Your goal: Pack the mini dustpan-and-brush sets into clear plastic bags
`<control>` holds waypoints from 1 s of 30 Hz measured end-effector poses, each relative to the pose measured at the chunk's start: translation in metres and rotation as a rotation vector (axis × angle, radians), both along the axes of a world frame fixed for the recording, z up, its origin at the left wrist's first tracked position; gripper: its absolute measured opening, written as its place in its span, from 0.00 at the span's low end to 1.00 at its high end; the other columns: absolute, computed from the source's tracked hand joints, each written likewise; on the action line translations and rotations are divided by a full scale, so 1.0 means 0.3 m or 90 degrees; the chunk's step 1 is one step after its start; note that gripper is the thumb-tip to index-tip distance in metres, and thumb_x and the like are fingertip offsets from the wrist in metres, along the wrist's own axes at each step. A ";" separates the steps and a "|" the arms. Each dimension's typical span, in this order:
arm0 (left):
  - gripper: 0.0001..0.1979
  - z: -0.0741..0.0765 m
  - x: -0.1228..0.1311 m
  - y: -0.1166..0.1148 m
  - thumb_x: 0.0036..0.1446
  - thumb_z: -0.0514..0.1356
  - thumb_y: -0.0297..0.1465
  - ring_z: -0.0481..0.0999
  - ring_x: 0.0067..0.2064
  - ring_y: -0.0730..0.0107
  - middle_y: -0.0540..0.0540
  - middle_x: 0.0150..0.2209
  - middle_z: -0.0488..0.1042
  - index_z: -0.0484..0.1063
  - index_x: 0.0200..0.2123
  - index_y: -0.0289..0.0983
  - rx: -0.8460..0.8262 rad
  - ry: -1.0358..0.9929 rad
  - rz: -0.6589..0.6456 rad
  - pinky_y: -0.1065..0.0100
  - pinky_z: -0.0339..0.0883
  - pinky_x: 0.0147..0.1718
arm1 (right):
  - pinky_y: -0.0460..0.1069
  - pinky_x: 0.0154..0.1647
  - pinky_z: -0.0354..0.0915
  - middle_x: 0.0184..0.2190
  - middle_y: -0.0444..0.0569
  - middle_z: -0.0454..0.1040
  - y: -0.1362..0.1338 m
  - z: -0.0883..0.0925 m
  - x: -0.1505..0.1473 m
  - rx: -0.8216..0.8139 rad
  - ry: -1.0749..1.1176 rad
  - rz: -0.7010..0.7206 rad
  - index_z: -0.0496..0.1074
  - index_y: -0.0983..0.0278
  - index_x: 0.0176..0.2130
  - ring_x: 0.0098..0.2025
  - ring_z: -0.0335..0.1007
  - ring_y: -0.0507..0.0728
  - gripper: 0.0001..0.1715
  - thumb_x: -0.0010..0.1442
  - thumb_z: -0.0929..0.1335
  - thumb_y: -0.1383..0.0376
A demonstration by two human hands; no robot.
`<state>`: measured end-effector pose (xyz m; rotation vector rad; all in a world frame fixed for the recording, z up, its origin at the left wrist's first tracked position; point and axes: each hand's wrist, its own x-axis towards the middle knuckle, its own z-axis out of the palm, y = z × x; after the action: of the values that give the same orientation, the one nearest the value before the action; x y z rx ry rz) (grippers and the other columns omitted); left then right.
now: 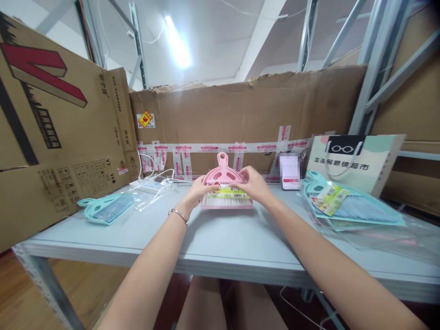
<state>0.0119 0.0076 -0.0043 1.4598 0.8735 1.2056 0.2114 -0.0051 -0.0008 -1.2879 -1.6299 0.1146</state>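
A pink dustpan and brush set stands upright in the middle of the table, its handle pointing up. White bristles show in the pan, below a yellow-green label card. My left hand grips the set's left edge, thumb across the front near the label. On the other side my right hand is closed at the right edge, fingertips at the label's upper right. The fingers behind the pan are hidden. A bracelet circles my left wrist.
A turquoise dustpan set lies left, and more bagged turquoise sets are stacked right. Behind stand a phone, a paper bag and a taped cardboard sheet. A large carton bounds the left; white cables lie near it.
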 end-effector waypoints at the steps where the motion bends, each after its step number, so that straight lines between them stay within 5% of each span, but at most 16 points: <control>1: 0.28 0.005 -0.001 0.004 0.30 0.72 0.29 0.77 0.35 0.62 0.40 0.36 0.77 0.71 0.40 0.31 0.002 -0.050 0.022 0.58 0.70 0.40 | 0.50 0.40 0.62 0.40 0.51 0.68 0.001 0.005 0.002 0.060 0.096 -0.045 0.64 0.62 0.37 0.42 0.64 0.58 0.32 0.35 0.75 0.51; 4: 0.29 0.022 0.001 0.010 0.32 0.71 0.30 0.77 0.39 0.61 0.41 0.39 0.77 0.69 0.42 0.33 0.055 -0.227 0.077 0.59 0.71 0.40 | 0.51 0.45 0.64 0.50 0.55 0.64 -0.005 0.011 -0.010 -0.010 0.383 -0.013 0.61 0.59 0.45 0.50 0.62 0.59 0.38 0.37 0.74 0.51; 7: 0.29 0.027 0.015 0.005 0.36 0.70 0.32 0.76 0.42 0.61 0.41 0.43 0.76 0.68 0.44 0.34 0.124 -0.305 0.076 0.59 0.70 0.42 | 0.51 0.44 0.67 0.48 0.50 0.69 -0.022 -0.005 -0.063 -0.276 0.561 0.306 0.65 0.58 0.41 0.48 0.67 0.58 0.25 0.45 0.72 0.52; 9: 0.29 0.017 0.032 0.001 0.37 0.70 0.33 0.76 0.42 0.61 0.41 0.44 0.75 0.67 0.45 0.35 0.144 -0.273 0.067 0.59 0.70 0.43 | 0.50 0.43 0.68 0.45 0.46 0.73 -0.033 -0.021 -0.108 -0.323 0.638 0.452 0.68 0.58 0.38 0.46 0.70 0.56 0.17 0.48 0.71 0.57; 14: 0.27 -0.009 0.043 0.021 0.46 0.66 0.39 0.73 0.47 0.61 0.39 0.48 0.72 0.64 0.48 0.35 0.163 -0.114 0.081 0.61 0.68 0.45 | 0.47 0.36 0.70 0.32 0.42 0.78 -0.038 -0.036 -0.157 -0.254 0.811 0.374 0.69 0.61 0.34 0.37 0.74 0.53 0.12 0.48 0.69 0.73; 17: 0.23 -0.008 -0.031 0.043 0.58 0.53 0.43 0.66 0.56 0.54 0.31 0.53 0.66 0.62 0.50 0.32 0.190 0.103 0.277 0.55 0.62 0.50 | 0.45 0.32 0.71 0.28 0.42 0.77 -0.030 -0.030 -0.138 -0.240 0.856 0.316 0.69 0.62 0.32 0.32 0.74 0.52 0.11 0.49 0.68 0.76; 20: 0.28 -0.020 -0.144 0.053 0.56 0.55 0.38 0.42 0.66 0.43 0.26 0.64 0.48 0.58 0.56 0.28 0.183 0.447 0.621 0.44 0.47 0.56 | 0.44 0.31 0.71 0.26 0.41 0.77 -0.023 -0.023 -0.116 -0.218 0.888 0.291 0.69 0.62 0.33 0.29 0.73 0.50 0.11 0.50 0.68 0.76; 21: 0.30 -0.028 -0.176 0.053 0.54 0.57 0.37 0.38 0.66 0.40 0.24 0.64 0.44 0.58 0.57 0.27 0.121 0.539 0.640 0.42 0.47 0.55 | 0.44 0.31 0.71 0.26 0.40 0.77 -0.020 -0.022 -0.111 -0.211 0.889 0.288 0.69 0.62 0.33 0.29 0.73 0.50 0.11 0.50 0.68 0.76; 23: 0.32 -0.046 -0.215 0.054 0.50 0.60 0.40 0.44 0.64 0.31 0.20 0.62 0.50 0.62 0.54 0.26 -0.042 0.653 0.572 0.39 0.50 0.51 | 0.45 0.32 0.71 0.27 0.40 0.77 -0.013 -0.023 -0.104 -0.204 0.884 0.283 0.70 0.62 0.33 0.30 0.74 0.50 0.11 0.49 0.68 0.76; 25: 0.29 -0.058 -0.216 0.057 0.44 0.63 0.43 0.58 0.57 0.28 0.20 0.55 0.63 0.70 0.45 0.29 -0.105 0.700 0.408 0.40 0.54 0.47 | 0.45 0.32 0.71 0.27 0.40 0.77 -0.005 -0.026 -0.098 -0.203 0.879 0.276 0.70 0.62 0.33 0.30 0.74 0.51 0.11 0.49 0.68 0.76; 27: 0.22 -0.060 -0.190 0.062 0.39 0.64 0.45 0.70 0.48 0.38 0.29 0.44 0.75 0.75 0.33 0.35 -0.060 0.706 0.265 0.48 0.60 0.45 | 0.45 0.32 0.71 0.27 0.40 0.77 0.004 -0.028 -0.092 -0.200 0.880 0.271 0.69 0.62 0.32 0.30 0.74 0.51 0.11 0.49 0.68 0.76; 30: 0.15 -0.046 -0.149 0.069 0.41 0.62 0.44 0.75 0.34 0.55 0.40 0.26 0.77 0.70 0.18 0.38 0.009 0.689 0.199 0.61 0.64 0.38 | 0.45 0.31 0.71 0.28 0.41 0.77 0.021 -0.033 -0.077 -0.184 0.866 0.276 0.69 0.62 0.33 0.30 0.74 0.51 0.11 0.49 0.68 0.75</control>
<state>-0.0328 0.0283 -0.0182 2.0469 1.8560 0.5392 0.1882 0.0012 -0.0108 -0.6674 -0.6402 1.2325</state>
